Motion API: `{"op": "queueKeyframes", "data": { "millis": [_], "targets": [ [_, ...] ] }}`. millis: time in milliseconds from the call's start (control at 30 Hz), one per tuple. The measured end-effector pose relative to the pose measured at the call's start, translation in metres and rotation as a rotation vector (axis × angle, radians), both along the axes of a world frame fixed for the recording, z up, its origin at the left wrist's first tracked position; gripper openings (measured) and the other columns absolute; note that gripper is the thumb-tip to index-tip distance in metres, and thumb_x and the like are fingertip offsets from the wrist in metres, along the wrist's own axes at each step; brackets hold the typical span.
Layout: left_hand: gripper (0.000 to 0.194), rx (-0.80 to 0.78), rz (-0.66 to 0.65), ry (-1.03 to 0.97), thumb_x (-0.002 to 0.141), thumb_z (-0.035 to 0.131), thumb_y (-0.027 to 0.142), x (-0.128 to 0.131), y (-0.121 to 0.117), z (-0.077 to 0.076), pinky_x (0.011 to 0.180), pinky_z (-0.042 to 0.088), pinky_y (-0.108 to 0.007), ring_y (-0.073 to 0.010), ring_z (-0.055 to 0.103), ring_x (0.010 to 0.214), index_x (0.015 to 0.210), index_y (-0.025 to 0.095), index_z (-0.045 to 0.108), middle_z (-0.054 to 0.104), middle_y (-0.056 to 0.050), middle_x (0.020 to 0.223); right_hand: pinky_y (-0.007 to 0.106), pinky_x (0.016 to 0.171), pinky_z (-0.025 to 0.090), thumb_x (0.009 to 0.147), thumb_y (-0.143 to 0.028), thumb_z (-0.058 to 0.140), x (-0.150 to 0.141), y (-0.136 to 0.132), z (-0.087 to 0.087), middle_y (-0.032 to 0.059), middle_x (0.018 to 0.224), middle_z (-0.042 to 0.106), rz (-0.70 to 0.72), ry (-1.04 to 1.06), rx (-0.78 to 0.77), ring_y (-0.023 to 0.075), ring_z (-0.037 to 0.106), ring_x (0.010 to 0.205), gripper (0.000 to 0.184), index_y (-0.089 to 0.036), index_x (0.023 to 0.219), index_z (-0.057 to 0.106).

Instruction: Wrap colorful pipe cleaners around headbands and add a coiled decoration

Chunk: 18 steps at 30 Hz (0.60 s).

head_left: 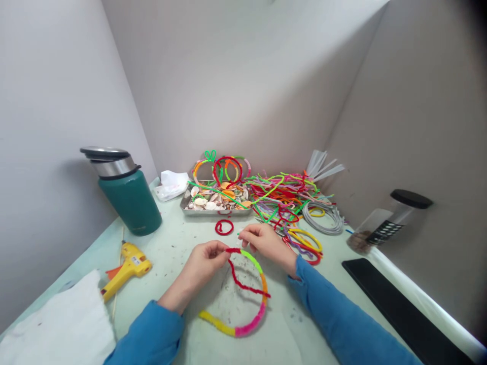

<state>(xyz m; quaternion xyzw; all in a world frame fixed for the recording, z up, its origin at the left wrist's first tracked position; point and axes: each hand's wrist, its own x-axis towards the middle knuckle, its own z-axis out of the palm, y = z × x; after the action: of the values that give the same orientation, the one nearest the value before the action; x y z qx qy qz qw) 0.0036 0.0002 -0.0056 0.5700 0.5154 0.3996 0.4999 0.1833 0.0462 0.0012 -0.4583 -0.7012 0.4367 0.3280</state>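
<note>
Cloth (pixel 61 324), white, lies at the near left of the bench (pixel 198 350). A hoop (pixel 250 327), open at the lower left, runs through yellow, pink, orange, green and red between the blue sleeves. The left hand (pixel 201 261) has thumb and forefinger pinching its red end; a red strand (pixel 243 286) runs from there across the inside and over the hoop's right side. The right hand (pixel 268 243) is just above the green part, fingers curled close together by a small green bit (pixel 239 234); whether they grip it, I cannot tell.

Left of the hands lies a yellow glue gun (pixel 127 268); at right, a black strip (pixel 403 309). Farther off, a red spiral (pixel 224 227) lies before a metal tray (pixel 216 212) of shells (pixel 211 205). A green bottle (pixel 131 200) stands at left. Right of the tray are grey wire (pixel 323 218), tangled pipe cleaners (pixel 281 187) and a black-lidded jar (pixel 395 218). Colourful rings (pixel 228 159) stand upright behind the shells, near the wall (pixel 243 91).
</note>
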Motion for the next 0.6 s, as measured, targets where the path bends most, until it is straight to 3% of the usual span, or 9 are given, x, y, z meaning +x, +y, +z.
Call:
{"op": "queueKeyframes", "data": {
  "millis": [167, 367, 500, 600],
  "targets": [
    [0.017, 0.116, 0.030, 0.112, 0.069, 0.060, 0.028, -0.001, 0.001, -0.003, 0.052, 0.035, -0.020, -0.0097, 0.047, 0.054, 0.075, 0.013, 0.064, 0.058, 0.001, 0.061, 0.016, 0.037, 0.028, 0.073, -0.025, 0.059, -0.001, 0.004, -0.017, -0.0048, 0.051, 0.051, 0.145, 0.038, -0.193, 0.0045, 0.039, 0.039, 0.013, -0.013, 0.075, 0.064],
    [0.019, 0.147, 0.049, 0.101, 0.069, 0.062, 0.030, 0.000, 0.000, -0.001, 0.058, 0.043, -0.023, -0.0142, 0.056, 0.062, 0.077, 0.013, 0.066, 0.066, -0.004, 0.075, 0.016, 0.042, 0.038, 0.062, -0.037, 0.073, -0.003, -0.005, -0.017, -0.0022, 0.062, 0.058, 0.384, 0.172, -0.451, 0.0066, 0.053, 0.046, 0.032, -0.013, 0.079, 0.062],
    [0.019, 0.161, 0.043, 0.091, 0.070, 0.061, 0.030, -0.001, -0.001, 0.001, 0.060, 0.044, -0.024, -0.0152, 0.058, 0.065, 0.077, 0.013, 0.066, 0.066, -0.005, 0.077, 0.015, 0.039, 0.035, 0.065, -0.041, 0.071, -0.006, -0.012, -0.011, -0.0017, 0.059, 0.058, 0.474, 0.193, -0.482, 0.0055, 0.051, 0.043, 0.033, -0.011, 0.075, 0.061],
    [0.017, 0.169, 0.041, 0.077, 0.070, 0.062, 0.029, -0.001, 0.000, 0.001, 0.061, 0.044, -0.024, -0.0148, 0.058, 0.065, 0.076, 0.014, 0.067, 0.066, -0.004, 0.076, 0.016, 0.039, 0.033, 0.068, -0.044, 0.068, -0.009, -0.014, -0.010, -0.0012, 0.055, 0.057, 0.461, 0.172, -0.450, 0.0051, 0.048, 0.041, 0.034, -0.010, 0.072, 0.061]
  ]
}}
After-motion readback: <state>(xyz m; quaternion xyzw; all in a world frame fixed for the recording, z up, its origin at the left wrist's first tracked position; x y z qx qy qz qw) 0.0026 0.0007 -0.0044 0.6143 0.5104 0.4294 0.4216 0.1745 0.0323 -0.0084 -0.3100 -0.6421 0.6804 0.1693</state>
